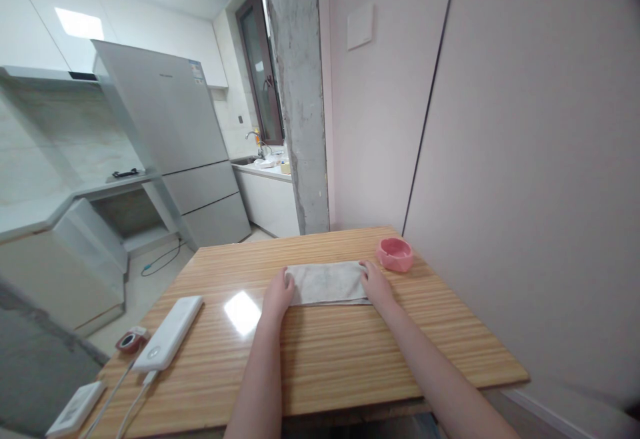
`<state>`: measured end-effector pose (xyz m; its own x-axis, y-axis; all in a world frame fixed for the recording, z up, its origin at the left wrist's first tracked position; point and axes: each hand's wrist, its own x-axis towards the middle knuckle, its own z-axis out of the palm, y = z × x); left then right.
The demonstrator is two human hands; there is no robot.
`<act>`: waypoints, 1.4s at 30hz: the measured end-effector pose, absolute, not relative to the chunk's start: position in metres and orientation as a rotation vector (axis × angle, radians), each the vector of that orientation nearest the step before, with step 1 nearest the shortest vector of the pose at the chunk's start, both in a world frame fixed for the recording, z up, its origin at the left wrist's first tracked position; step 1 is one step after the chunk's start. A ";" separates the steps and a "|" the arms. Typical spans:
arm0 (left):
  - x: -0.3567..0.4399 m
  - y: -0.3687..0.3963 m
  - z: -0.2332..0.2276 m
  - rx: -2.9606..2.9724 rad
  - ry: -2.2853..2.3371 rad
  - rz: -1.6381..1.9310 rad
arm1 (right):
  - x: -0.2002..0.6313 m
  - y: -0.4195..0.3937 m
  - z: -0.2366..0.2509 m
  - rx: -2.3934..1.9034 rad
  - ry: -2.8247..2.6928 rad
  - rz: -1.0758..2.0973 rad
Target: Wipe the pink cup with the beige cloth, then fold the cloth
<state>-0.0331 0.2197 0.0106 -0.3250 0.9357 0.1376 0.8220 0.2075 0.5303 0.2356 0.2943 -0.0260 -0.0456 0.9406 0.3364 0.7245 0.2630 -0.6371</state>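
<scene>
A light grey folded cloth (327, 284) lies as a long flat strip on the wooden table, towards its far side. My left hand (278, 294) grips the cloth's left end, the thumb on top and the fingers curled round the edge. At the right end, my right hand (375, 283) holds the cloth in the same way. The fingertips beneath the cloth are hidden. Just beyond my right hand stands a pink faceted bowl, like an ashtray (395, 256), apart from it.
On the left of the wooden table (330, 365) lie a white power bank (170, 333) with a cable, a small red and black object (131, 339) and a white box (77, 409). A wall (525, 159) borders the right side. A fridge (165, 125) stands beyond.
</scene>
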 end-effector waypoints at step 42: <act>-0.027 0.214 0.023 1.664 2.492 0.712 | 0.239 0.289 -0.023 -1.481 -2.007 0.407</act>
<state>-0.0272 0.2142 0.0231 -0.4147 0.8878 0.1995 0.8593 0.3098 0.4070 0.2386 0.2890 -0.0227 -0.1930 0.9386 0.2859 0.7528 0.3285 -0.5704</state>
